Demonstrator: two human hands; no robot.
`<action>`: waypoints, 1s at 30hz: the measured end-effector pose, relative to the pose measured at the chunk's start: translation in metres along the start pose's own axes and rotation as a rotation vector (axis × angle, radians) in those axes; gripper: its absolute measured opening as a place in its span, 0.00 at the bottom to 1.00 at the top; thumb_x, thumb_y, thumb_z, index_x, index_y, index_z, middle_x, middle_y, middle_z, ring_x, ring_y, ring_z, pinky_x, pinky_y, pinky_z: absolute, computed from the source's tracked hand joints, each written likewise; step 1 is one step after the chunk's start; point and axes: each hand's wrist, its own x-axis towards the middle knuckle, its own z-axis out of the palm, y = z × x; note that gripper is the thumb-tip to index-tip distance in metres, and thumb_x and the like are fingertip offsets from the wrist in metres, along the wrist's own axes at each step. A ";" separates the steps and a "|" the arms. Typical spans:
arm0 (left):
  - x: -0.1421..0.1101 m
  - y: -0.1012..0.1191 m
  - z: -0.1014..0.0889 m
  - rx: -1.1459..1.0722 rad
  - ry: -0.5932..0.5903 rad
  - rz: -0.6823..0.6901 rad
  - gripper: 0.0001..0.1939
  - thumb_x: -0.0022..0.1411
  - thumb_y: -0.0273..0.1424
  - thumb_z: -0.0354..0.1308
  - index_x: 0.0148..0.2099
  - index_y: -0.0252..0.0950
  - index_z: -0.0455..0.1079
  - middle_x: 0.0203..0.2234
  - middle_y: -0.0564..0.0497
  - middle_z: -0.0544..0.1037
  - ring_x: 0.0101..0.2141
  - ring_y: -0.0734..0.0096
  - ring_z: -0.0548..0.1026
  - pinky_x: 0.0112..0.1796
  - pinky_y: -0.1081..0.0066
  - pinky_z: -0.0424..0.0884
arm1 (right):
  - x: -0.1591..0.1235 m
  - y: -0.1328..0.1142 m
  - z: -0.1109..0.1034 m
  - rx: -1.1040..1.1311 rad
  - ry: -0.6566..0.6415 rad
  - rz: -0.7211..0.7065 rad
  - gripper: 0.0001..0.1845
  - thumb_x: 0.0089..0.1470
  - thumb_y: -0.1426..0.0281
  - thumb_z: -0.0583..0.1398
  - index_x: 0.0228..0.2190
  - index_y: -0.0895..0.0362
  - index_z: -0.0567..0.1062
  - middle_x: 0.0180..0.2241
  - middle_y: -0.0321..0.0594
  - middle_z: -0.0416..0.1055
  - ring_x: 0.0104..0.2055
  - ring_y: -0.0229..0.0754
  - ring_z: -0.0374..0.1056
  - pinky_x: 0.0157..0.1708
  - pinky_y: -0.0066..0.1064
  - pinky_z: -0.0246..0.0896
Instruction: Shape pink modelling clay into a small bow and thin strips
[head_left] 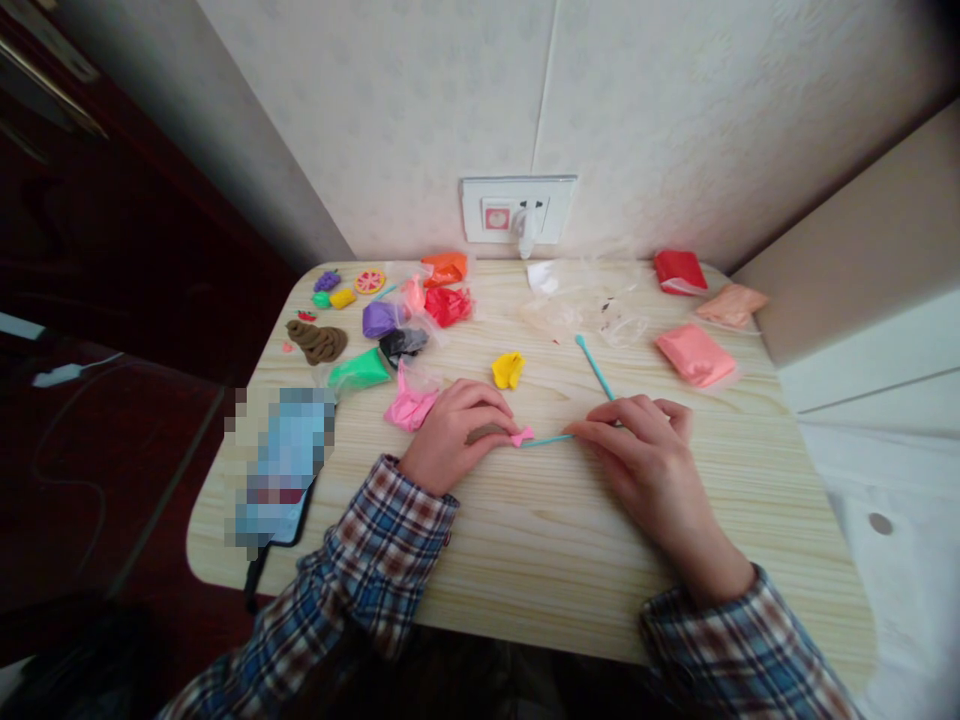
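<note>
Pink bow is located near the middle of the table, at the fingertips of the left hand. Left fingers are curved, thumb close to forefinger, with a brown patch showing between them; what it is, and whether the fingers grip it or the bow, cannot be told. The right hand has thumb and forefinger pinched together on a thin blue stick. Its tip points left and reaches the bow; actual contact is unclear. A second blue stick slants away beyond the right hand, its near end hidden there.

Yellow clay lies beyond the hands, between the two. A pink bag is just beside the left hand; a green bag and a brown coil lie farther left. A phone lies near the left edge, cable attached. At far right, a salmon bag lies near a red bag.
</note>
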 end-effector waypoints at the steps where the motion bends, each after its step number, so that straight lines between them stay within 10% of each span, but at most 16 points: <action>1: 0.000 0.000 0.000 0.000 0.000 -0.001 0.03 0.58 0.27 0.62 0.36 0.35 0.76 0.35 0.48 0.76 0.41 0.65 0.71 0.44 0.64 0.67 | 0.000 0.000 0.000 -0.005 0.003 0.009 0.09 0.58 0.75 0.55 0.35 0.53 0.75 0.32 0.37 0.71 0.36 0.40 0.63 0.40 0.39 0.47; 30: 0.000 0.003 0.000 0.043 -0.026 -0.050 0.10 0.55 0.33 0.64 0.41 0.36 0.74 0.38 0.48 0.76 0.44 0.62 0.71 0.47 0.60 0.66 | -0.002 0.004 -0.003 0.009 0.001 0.061 0.12 0.58 0.75 0.55 0.36 0.50 0.75 0.33 0.37 0.71 0.37 0.42 0.64 0.40 0.40 0.47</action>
